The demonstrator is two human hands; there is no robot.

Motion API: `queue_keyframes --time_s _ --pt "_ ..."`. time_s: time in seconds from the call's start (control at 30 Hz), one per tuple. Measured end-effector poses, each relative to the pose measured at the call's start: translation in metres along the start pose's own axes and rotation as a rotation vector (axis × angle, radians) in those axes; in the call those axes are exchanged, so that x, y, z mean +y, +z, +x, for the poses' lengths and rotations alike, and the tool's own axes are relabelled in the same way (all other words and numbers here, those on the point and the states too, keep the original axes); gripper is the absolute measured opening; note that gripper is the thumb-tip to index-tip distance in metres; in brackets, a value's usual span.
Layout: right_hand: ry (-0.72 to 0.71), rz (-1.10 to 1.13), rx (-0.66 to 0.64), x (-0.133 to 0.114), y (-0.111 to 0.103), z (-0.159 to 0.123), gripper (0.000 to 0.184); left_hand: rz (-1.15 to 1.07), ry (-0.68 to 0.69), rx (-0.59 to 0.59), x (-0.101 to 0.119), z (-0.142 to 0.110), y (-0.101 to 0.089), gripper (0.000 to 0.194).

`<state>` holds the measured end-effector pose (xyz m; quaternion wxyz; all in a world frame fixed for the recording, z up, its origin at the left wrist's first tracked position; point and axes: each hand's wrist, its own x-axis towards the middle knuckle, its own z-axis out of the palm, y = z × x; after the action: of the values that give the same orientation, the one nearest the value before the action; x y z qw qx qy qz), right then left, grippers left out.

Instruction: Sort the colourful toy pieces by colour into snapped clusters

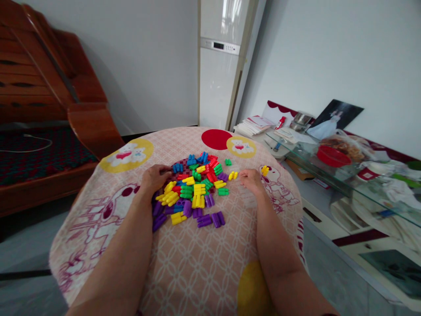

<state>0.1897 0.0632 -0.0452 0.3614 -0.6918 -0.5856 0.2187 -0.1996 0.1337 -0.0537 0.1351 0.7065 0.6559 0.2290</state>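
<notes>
A pile of small plastic building pieces, shaped like joined bullets in yellow, green, red, blue and purple, lies mid-table. My left hand (155, 179) rests at the pile's left edge, fingers loosely bent and reaching to a blue piece (178, 168); I see nothing held in it. Just right of the pile is my right hand (251, 180), its partly bent fingers pointing left at a yellow piece (233, 175). A small gap separates them. Behind that hand, a single yellow piece (265, 170) lies apart. Purple pieces (217, 219) sit at the near side, and a green piece (228, 162) at the far side.
A patterned cloth (197, 267) covers the round table. To the right stands a glass-topped cabinet (315, 169) with papers (255, 124), a red bowl (333, 156) and bags. A wooden bench (95, 127) is at left, and a tall white air conditioner (217, 83) stands behind.
</notes>
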Motion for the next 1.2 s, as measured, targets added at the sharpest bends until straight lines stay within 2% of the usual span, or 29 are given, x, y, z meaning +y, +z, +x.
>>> queue_keyframes --time_s 0.1,0.23,0.33,0.4,0.47,0.57,0.67,0.9,1.2 --pt "-0.042 -0.056 -0.02 -0.006 0.001 -0.001 0.024 -0.004 -0.008 0.005 0.0 0.0 0.0 0.038" --pt "-0.124 -0.238 -0.004 -0.018 0.006 -0.004 0.014 -0.01 -0.003 0.009 0.001 -0.001 0.0 0.037" --pt "-0.133 -0.288 0.023 -0.019 0.007 -0.003 0.016 -0.008 0.006 0.009 0.001 -0.001 0.0 0.037" --pt "-0.091 -0.276 0.087 -0.014 0.004 -0.001 0.018 0.0 0.005 0.008 0.0 -0.001 0.0 0.037" --pt "-0.011 -0.278 0.204 -0.006 -0.003 0.002 0.02 0.006 0.004 0.0 0.0 0.0 0.0 0.039" --pt "0.109 -0.359 0.398 0.006 -0.017 0.005 0.023 0.01 0.011 -0.004 0.0 0.0 0.0 0.041" --pt "0.2 -0.45 0.515 0.015 -0.027 0.005 0.027 0.015 0.005 -0.009 0.0 0.0 0.0 0.04" --pt "0.268 -0.506 0.619 0.027 -0.029 0.006 0.028 0.016 -0.015 -0.025 0.002 0.0 -0.001 0.042" --pt "0.332 -0.513 0.574 0.025 -0.029 0.006 0.026 -0.007 -0.008 -0.006 -0.001 0.001 0.002 0.04"
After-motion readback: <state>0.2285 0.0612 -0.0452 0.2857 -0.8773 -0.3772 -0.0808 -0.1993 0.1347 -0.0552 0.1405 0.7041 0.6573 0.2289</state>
